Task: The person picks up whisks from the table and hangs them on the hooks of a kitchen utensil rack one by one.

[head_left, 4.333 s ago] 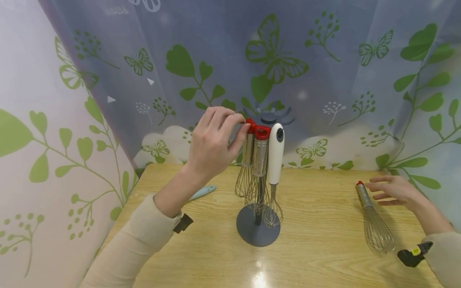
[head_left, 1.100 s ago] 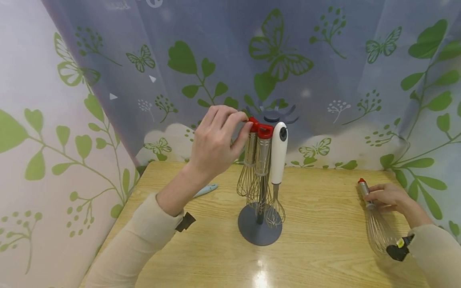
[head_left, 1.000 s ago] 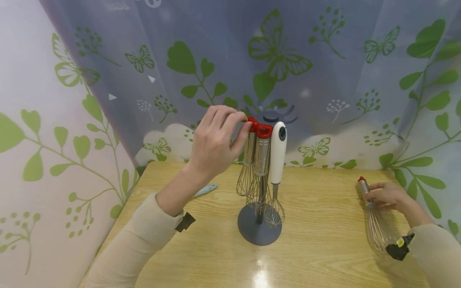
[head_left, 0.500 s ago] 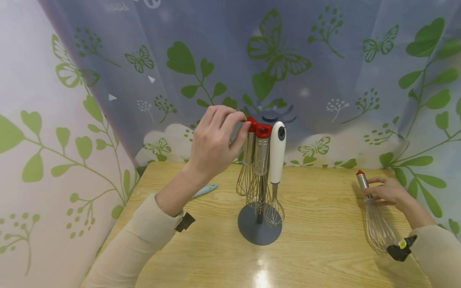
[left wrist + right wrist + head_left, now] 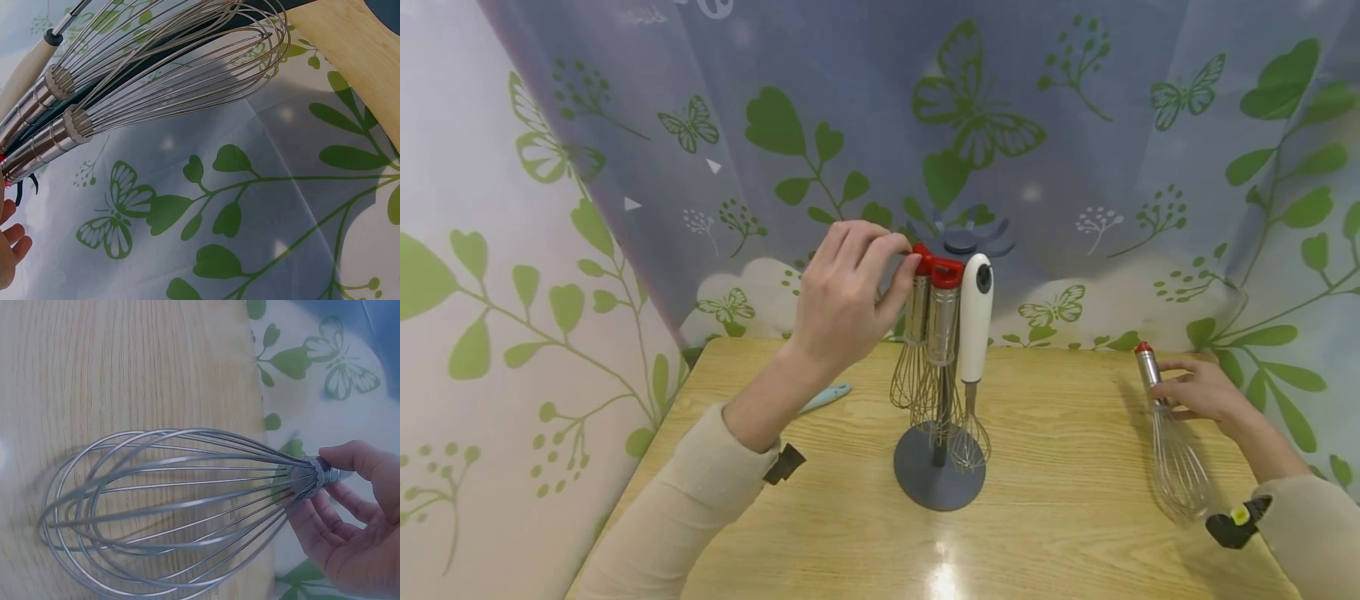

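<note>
At the dark grey stand (image 5: 931,490), my left hand (image 5: 846,287) pinches the red hanging loop of the leftmost hung whisk (image 5: 916,312) between thumb and index finger. Close beside it hangs another red-topped steel whisk (image 5: 943,325), and to the right a smaller whisk with a white handle (image 5: 975,325). Over the table's right side, my right hand (image 5: 1206,392) grips a large whisk (image 5: 1145,367) by its steel handle, red end away from me. The right wrist view shows thumb and fingers around the handle, just behind the wire balloon (image 5: 303,478).
Grey hooks (image 5: 961,242) spread out at the stand's top. A light blue handle (image 5: 826,397) lies on the wooden table (image 5: 1060,500), partly behind my left forearm. A patterned curtain (image 5: 1037,183) stands along the table's back edge.
My right hand, at first open beside the lying whisk, has closed on its handle and raised it slightly, its red end moving up and left. My left hand keeps its pinch.
</note>
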The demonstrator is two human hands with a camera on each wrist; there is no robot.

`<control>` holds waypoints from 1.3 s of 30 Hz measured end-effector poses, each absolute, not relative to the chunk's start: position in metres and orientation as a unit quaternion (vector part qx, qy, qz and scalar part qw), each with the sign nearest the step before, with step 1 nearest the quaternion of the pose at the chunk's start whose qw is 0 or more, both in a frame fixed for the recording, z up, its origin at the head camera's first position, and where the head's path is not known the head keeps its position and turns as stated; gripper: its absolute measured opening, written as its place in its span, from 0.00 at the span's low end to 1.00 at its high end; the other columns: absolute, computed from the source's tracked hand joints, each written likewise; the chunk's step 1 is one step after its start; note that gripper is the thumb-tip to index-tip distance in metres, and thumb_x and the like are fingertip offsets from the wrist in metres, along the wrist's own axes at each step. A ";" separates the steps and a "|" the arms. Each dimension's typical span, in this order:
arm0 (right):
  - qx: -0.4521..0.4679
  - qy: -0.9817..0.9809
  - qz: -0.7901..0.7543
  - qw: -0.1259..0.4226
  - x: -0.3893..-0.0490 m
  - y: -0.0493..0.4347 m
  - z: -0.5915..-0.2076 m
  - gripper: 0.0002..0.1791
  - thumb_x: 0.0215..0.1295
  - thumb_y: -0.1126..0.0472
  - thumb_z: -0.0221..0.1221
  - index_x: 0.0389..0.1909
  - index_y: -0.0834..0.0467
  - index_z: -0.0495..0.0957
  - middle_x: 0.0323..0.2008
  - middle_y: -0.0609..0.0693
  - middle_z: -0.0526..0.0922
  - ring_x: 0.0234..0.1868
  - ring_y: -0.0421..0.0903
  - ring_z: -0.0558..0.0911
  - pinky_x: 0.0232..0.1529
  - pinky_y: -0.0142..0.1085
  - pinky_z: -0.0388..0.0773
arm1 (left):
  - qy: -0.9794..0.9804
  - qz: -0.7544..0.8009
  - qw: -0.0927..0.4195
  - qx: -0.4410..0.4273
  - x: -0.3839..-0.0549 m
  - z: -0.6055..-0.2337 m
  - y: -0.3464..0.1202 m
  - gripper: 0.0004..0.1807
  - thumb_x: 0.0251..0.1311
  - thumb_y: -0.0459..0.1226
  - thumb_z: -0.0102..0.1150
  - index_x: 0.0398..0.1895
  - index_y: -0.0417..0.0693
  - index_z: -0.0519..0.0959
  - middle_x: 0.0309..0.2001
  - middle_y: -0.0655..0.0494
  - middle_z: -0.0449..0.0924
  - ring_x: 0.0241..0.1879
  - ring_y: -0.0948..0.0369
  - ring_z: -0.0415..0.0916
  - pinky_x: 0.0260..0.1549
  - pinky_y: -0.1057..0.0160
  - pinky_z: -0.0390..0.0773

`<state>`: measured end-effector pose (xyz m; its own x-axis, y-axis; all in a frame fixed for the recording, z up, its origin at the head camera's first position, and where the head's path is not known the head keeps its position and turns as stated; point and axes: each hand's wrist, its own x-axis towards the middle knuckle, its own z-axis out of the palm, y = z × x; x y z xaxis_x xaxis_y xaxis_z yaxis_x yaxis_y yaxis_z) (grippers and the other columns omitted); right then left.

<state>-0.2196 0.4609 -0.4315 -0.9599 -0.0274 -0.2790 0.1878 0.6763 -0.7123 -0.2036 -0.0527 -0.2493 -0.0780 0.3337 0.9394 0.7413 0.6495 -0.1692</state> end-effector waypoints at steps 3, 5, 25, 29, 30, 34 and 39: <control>0.041 0.905 -0.404 0.126 -0.217 0.456 -0.428 0.42 0.78 0.58 0.58 0.77 0.80 0.49 0.59 0.83 0.75 0.42 0.44 0.87 0.47 0.47 0.91 | -0.712 -0.181 0.564 -0.378 -0.204 -0.250 -0.053 0.06 0.72 0.36 0.63 0.40 0.40 0.82 0.37 0.46 0.83 0.42 0.49 0.79 0.44 0.56 0.84; 0.040 0.905 -0.407 0.119 -0.217 0.453 -0.427 0.42 0.78 0.58 0.58 0.77 0.79 0.50 0.59 0.82 0.76 0.41 0.42 0.86 0.46 0.46 0.91 | -0.712 -0.182 0.563 -0.378 -0.204 -0.250 -0.052 0.06 0.72 0.36 0.63 0.40 0.40 0.82 0.37 0.46 0.83 0.42 0.49 0.79 0.44 0.56 0.84; 0.027 0.893 -0.443 0.067 -0.212 0.420 -0.409 0.43 0.77 0.58 0.62 0.79 0.74 0.51 0.59 0.74 0.74 0.38 0.36 0.88 0.45 0.41 0.92 | -0.712 -0.184 0.561 -0.380 -0.206 -0.249 -0.053 0.06 0.72 0.36 0.63 0.40 0.40 0.82 0.37 0.45 0.83 0.42 0.48 0.79 0.43 0.55 0.84; 0.029 0.894 -0.443 0.059 -0.210 0.415 -0.406 0.44 0.76 0.57 0.63 0.80 0.73 0.51 0.58 0.73 0.74 0.38 0.36 0.88 0.45 0.40 0.92 | -0.711 -0.183 0.563 -0.380 -0.206 -0.249 -0.053 0.06 0.72 0.35 0.63 0.40 0.39 0.82 0.36 0.45 0.83 0.41 0.49 0.79 0.43 0.56 0.84; 0.029 0.895 -0.442 0.057 -0.210 0.414 -0.405 0.43 0.76 0.57 0.63 0.80 0.72 0.52 0.59 0.73 0.74 0.38 0.36 0.88 0.44 0.39 0.92 | -0.711 -0.183 0.564 -0.380 -0.206 -0.249 -0.053 0.06 0.72 0.35 0.63 0.39 0.39 0.82 0.36 0.45 0.83 0.41 0.49 0.79 0.43 0.56 0.84; 0.028 0.898 -0.436 0.045 -0.208 0.409 -0.402 0.43 0.75 0.56 0.64 0.80 0.71 0.53 0.59 0.73 0.74 0.37 0.33 0.87 0.42 0.37 0.91 | -0.709 -0.185 0.564 -0.379 -0.206 -0.248 -0.053 0.06 0.71 0.35 0.63 0.40 0.39 0.82 0.37 0.45 0.83 0.41 0.49 0.79 0.43 0.56 0.84; 0.027 0.898 -0.437 0.034 -0.206 0.403 -0.399 0.43 0.74 0.56 0.65 0.79 0.70 0.55 0.57 0.70 0.76 0.36 0.32 0.86 0.41 0.37 0.91 | -0.710 -0.187 0.563 -0.380 -0.206 -0.248 -0.053 0.06 0.71 0.35 0.64 0.40 0.39 0.82 0.37 0.45 0.83 0.42 0.49 0.79 0.43 0.56 0.84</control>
<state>-0.2063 0.4032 -0.3992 -0.9962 0.0184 -0.0849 0.0781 0.6169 -0.7832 -0.2059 -0.0528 -0.2482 -0.0777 0.3276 0.9416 0.7498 0.6417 -0.1614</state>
